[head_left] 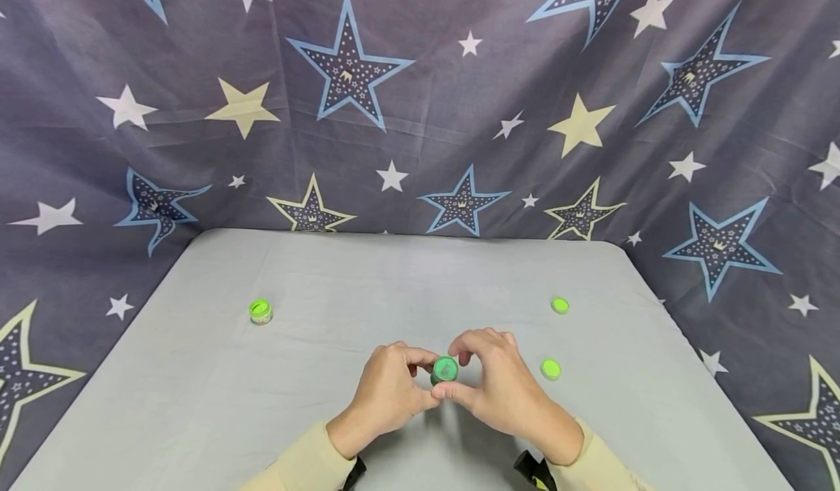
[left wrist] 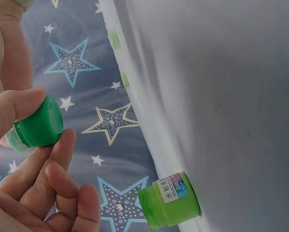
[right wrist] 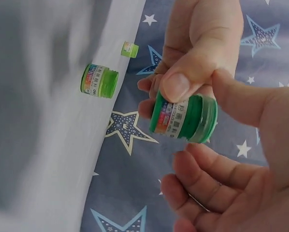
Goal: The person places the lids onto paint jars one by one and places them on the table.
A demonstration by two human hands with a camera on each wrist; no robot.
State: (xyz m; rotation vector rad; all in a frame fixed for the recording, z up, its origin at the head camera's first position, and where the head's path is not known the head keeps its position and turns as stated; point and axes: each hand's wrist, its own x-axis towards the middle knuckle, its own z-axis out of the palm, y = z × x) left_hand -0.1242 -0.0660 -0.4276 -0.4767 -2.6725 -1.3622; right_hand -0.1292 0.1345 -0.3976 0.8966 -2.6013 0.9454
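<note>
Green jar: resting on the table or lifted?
Lifted: the left hand pinches the green jar, and the right wrist view shows backdrop between its base and the table.

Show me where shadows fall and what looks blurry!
Head view: soft shadows on the table under the left hand and right hand; left wrist view: murky table, two far green things fuzzy; right wrist view: shadow patches streak the table, and the farthest jar has a label too fuzzy to read.
</note>
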